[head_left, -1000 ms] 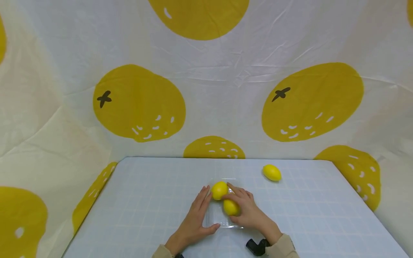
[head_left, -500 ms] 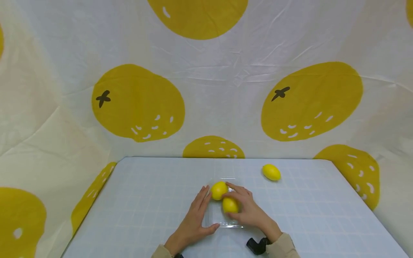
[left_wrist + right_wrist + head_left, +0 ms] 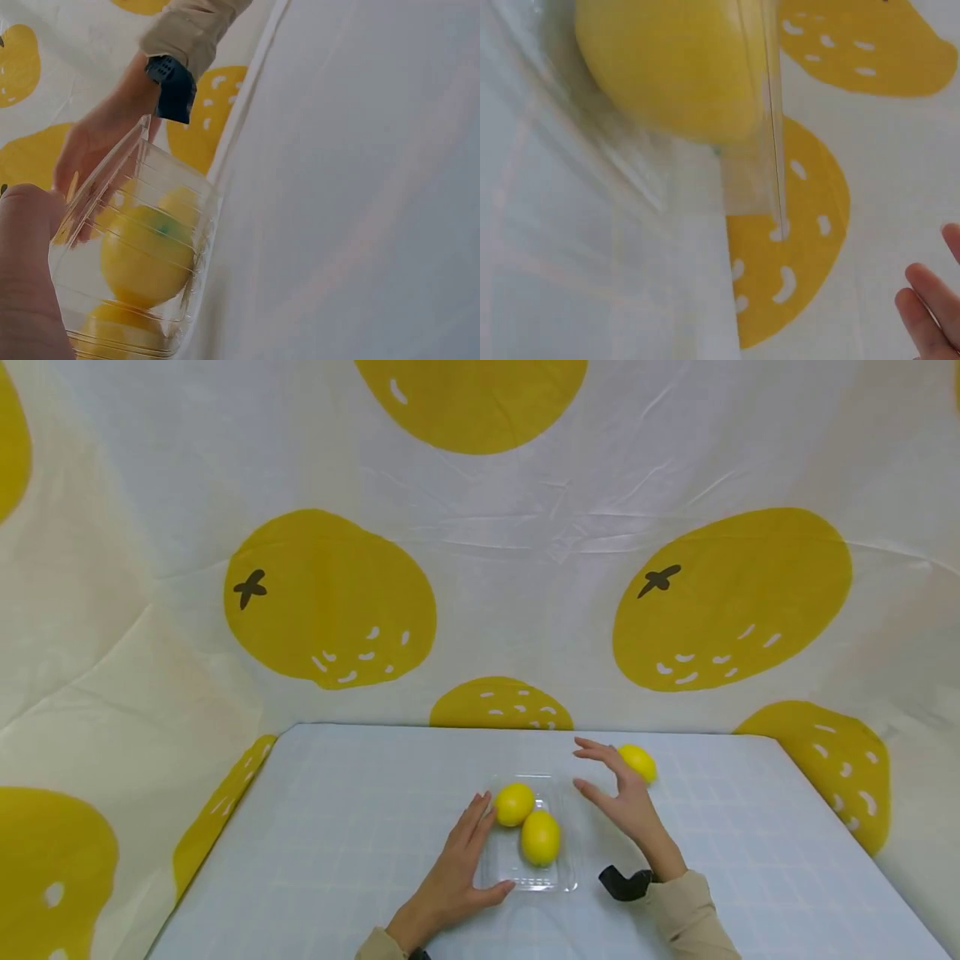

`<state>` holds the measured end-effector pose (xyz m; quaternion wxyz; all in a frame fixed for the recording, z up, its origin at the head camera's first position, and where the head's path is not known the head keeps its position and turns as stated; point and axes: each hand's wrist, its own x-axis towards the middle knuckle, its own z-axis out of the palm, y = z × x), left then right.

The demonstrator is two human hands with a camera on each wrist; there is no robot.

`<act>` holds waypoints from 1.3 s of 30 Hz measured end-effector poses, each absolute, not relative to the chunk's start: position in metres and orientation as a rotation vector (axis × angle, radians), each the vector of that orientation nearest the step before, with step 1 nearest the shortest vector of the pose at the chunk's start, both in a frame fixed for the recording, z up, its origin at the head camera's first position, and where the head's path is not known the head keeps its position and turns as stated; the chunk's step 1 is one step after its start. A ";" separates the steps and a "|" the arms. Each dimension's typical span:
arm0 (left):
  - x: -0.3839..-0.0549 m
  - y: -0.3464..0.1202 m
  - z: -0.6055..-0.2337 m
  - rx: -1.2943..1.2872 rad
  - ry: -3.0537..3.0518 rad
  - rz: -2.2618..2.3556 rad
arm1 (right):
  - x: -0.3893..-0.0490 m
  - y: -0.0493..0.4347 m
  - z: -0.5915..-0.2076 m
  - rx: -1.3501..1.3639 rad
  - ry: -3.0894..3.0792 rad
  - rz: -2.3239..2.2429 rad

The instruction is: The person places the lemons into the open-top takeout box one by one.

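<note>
A clear plastic container (image 3: 512,867) lies on the table with two lemons inside. One lemon (image 3: 513,803) is toward the far left of it, the other lemon (image 3: 541,838) nearer and to the right. My left hand (image 3: 456,868) rests along the container's left side, fingers straight and thumb spread at the near left corner. To the right of the container my right hand (image 3: 626,797) hovers with fingers and thumb apart, nothing between them. Behind it a third lemon (image 3: 639,763) lies on the table, partly covered by the hand. The left wrist view shows a lemon (image 3: 146,255) through the container wall.
A pale checked cloth (image 3: 360,810) covers the table. Behind it hangs a white sheet (image 3: 517,610) printed with big yellow fruits. A black device (image 3: 626,883) is strapped at my right wrist.
My right hand has let go of the nearer lemon inside the container and moved right and away, toward the third lemon. The left hand stays at the container's side.
</note>
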<state>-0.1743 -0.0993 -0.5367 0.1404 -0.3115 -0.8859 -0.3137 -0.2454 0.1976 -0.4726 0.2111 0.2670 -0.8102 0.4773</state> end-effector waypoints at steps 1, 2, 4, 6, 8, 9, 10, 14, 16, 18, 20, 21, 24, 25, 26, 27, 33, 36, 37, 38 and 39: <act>-0.174 -0.099 -0.537 -0.901 -2.561 -0.910 | -0.246 0.201 -0.470 0.709 -2.231 1.339; -0.174 -0.099 -0.537 -0.900 -2.561 -0.912 | -0.246 0.204 -0.466 0.667 -2.221 1.366; -0.174 -0.099 -0.538 -0.895 -2.563 -0.898 | -0.245 0.209 -0.460 0.604 -2.198 1.402; -0.173 -0.099 -0.539 -0.895 -2.549 -0.890 | -0.245 0.213 -0.457 0.552 -2.191 1.400; -0.173 -0.099 -0.541 -0.897 -2.527 -0.879 | -0.248 0.218 -0.458 0.523 -2.177 1.395; -0.173 -0.099 -0.542 -0.899 -2.522 -0.876 | -0.250 0.220 -0.460 0.519 -2.170 1.374; -0.173 -0.099 -0.542 -0.898 -2.520 -0.878 | -0.254 0.225 -0.466 0.510 -2.163 1.355; -0.172 -0.099 -0.542 -0.894 -2.534 -0.896 | -0.271 0.245 -0.491 0.434 -2.151 1.329; -0.172 -0.098 -0.541 -0.891 -2.549 -0.904 | -0.278 0.255 -0.504 0.370 -2.177 1.336; -0.172 -0.098 -0.540 -0.892 -2.558 -0.908 | -0.281 0.261 -0.510 0.320 -2.220 1.337; -0.172 -0.098 -0.539 -0.895 -2.562 -0.917 | -0.281 0.266 -0.515 0.290 -2.270 1.333; -0.172 -0.098 -0.539 -0.894 -2.565 -0.915 | -0.282 0.268 -0.517 0.279 -2.291 1.335; -0.171 -0.098 -0.538 -0.888 -2.586 -0.920 | -0.284 0.272 -0.524 0.284 -2.338 1.326; -0.171 -0.098 -0.538 -0.886 -2.592 -0.920 | -0.284 0.273 -0.526 0.294 -2.351 1.318; -0.171 -0.098 -0.537 -0.883 -2.600 -0.921 | -0.286 0.273 -0.529 0.310 -2.359 1.307; -0.172 -0.098 -0.537 -0.880 -2.609 -0.921 | -0.287 0.274 -0.531 0.332 -2.363 1.292; -0.173 -0.098 -0.536 -0.881 -2.615 -0.927 | -0.290 0.272 -0.538 0.444 -2.342 1.183; -0.173 -0.098 -0.537 -0.884 -2.605 -0.923 | -0.288 0.270 -0.540 0.429 -2.366 1.166; -0.173 -0.098 -0.537 -0.886 -2.602 -0.920 | -0.287 0.269 -0.541 0.425 -2.379 1.159; -0.174 -0.098 -0.537 -0.886 -2.599 -0.914 | -0.286 0.269 -0.541 0.420 -2.393 1.155; -0.174 -0.098 -0.537 -0.887 -2.596 -0.912 | -0.286 0.268 -0.542 0.420 -2.402 1.149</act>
